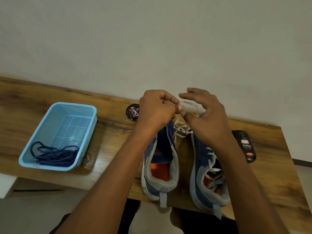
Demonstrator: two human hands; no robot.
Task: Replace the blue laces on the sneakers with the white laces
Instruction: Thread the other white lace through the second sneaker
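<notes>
Two blue sneakers stand heel-first toward me on the wooden table. The left sneaker [161,168] shows no lace in its visible part. The right sneaker [208,176] carries a white lace crossed through its eyelets. A loose white lace [181,128] hangs in a tangle above the gap between the toes. My left hand [156,109] pinches one strand of it, fingers curled. My right hand [205,114] pinches the lace close by with thumb and finger, the other fingers spread. The blue laces [55,155] lie piled in the light blue basket [42,127].
A round tin of shoe polish [132,112] sits behind my left hand near the wall. A black polish bottle [245,146] lies to the right of the sneakers. The table's [114,141] front edge runs just under the sneaker heels.
</notes>
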